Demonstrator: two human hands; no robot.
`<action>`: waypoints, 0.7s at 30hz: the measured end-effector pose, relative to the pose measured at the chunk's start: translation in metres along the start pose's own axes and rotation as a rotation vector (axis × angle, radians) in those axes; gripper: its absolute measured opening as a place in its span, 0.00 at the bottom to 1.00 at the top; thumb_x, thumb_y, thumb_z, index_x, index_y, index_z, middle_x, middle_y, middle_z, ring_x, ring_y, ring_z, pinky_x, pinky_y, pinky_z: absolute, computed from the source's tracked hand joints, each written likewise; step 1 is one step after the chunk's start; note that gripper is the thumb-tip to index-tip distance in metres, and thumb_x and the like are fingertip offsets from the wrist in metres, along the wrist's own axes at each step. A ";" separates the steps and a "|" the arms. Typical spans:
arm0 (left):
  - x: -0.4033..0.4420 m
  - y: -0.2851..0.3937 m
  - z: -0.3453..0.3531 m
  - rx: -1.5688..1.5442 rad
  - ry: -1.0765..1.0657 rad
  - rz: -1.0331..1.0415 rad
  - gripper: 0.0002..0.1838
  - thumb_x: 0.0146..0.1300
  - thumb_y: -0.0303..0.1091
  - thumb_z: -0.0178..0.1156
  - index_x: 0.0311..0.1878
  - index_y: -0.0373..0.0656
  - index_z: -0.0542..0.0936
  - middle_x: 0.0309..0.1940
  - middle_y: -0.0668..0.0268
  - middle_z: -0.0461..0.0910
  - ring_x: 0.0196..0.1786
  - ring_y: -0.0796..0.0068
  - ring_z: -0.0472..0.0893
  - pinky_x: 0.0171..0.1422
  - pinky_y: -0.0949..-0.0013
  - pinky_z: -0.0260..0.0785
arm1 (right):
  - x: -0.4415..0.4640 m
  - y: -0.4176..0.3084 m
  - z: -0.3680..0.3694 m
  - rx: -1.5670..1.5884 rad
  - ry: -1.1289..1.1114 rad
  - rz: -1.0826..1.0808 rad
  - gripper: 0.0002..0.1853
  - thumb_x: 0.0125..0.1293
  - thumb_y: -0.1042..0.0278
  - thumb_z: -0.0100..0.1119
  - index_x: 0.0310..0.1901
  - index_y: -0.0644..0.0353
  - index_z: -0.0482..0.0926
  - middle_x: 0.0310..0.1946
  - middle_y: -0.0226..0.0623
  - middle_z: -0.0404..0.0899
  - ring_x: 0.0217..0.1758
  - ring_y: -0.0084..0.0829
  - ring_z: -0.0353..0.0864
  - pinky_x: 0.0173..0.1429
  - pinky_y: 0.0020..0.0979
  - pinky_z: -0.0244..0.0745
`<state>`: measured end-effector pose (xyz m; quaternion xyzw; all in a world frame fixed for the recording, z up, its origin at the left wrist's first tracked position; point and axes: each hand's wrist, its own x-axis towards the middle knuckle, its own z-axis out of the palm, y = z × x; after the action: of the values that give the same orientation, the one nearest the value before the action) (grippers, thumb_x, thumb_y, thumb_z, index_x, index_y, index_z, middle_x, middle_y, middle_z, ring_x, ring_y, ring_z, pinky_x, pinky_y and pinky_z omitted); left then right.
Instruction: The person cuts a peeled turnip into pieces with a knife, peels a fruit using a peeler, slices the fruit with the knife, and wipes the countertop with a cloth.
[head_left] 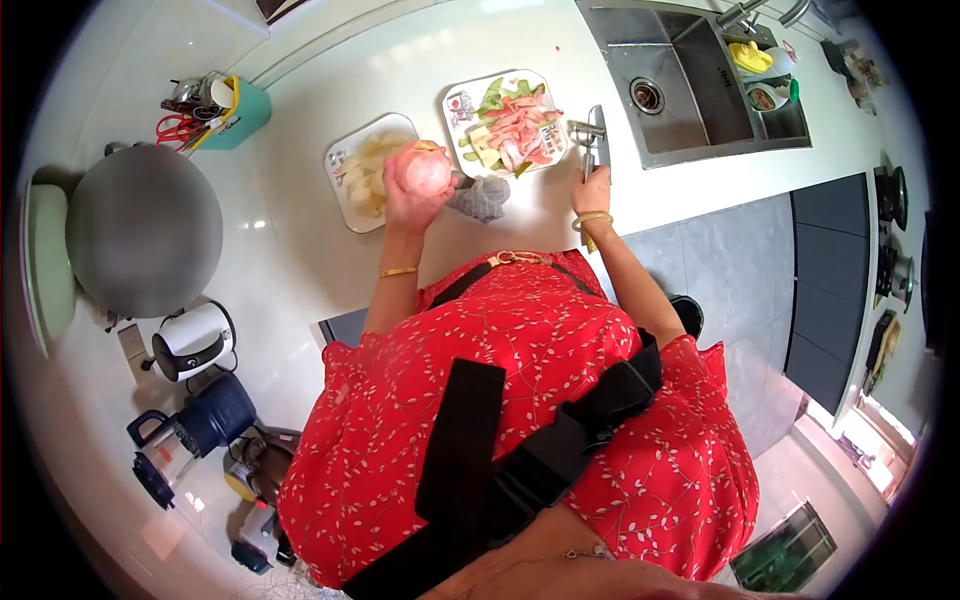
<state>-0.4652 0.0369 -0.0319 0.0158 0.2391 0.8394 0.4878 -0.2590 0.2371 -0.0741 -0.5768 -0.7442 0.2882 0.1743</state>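
Note:
My left hand [408, 205] is wrapped around a round pink fruit or vegetable [424, 172], whose exact kind I cannot make out. Just under that hand, a white tray [352, 214] holds pale peeled pieces [366, 178]. Beside it, a second patterned tray [458, 100] bears pink and green peelings [515, 125] with some pale chunks. My right hand [590, 192] is closed at the counter's edge, apparently on the handle of a metal peeler [584, 132]. A knife [601, 145] lies along that hand, partly hidden by it. Between my hands sits a crumpled grey mesh or cloth [482, 200].
A steel sink [640, 60] is set into the counter at the right, with a yellow cloth [749, 57] at its far side. On the left are a teal utensil holder [238, 118], a round grey lid [144, 230], a white appliance [194, 341] and a blue blender [215, 410].

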 end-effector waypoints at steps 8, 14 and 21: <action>-0.001 -0.003 0.009 0.052 0.013 -0.028 0.37 0.60 0.66 0.35 0.55 0.42 0.66 0.50 0.56 0.71 0.47 0.62 0.73 0.41 0.62 0.72 | -0.014 -0.032 -0.013 -0.369 -0.309 -0.058 0.20 0.58 0.57 0.52 0.40 0.70 0.69 0.34 0.58 0.76 0.38 0.51 0.78 0.44 0.44 0.71; -0.002 -0.005 0.013 0.041 0.026 -0.056 0.36 0.59 0.67 0.35 0.55 0.44 0.67 0.50 0.58 0.71 0.48 0.63 0.73 0.42 0.61 0.73 | 0.039 -0.039 -0.010 -0.136 -0.027 -0.313 0.18 0.55 0.55 0.56 0.40 0.61 0.75 0.33 0.49 0.79 0.37 0.45 0.79 0.42 0.39 0.74; -0.010 0.007 0.008 0.037 0.028 -0.049 0.36 0.58 0.68 0.37 0.55 0.45 0.67 0.51 0.59 0.71 0.49 0.64 0.73 0.43 0.60 0.74 | 0.088 -0.068 0.013 -0.100 -0.127 -0.218 0.20 0.48 0.53 0.62 0.37 0.60 0.80 0.32 0.43 0.80 0.38 0.41 0.80 0.43 0.34 0.73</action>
<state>-0.4631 0.0285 -0.0201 0.0073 0.2617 0.8228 0.5044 -0.3419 0.3073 -0.0478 -0.4810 -0.8255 0.2660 0.1283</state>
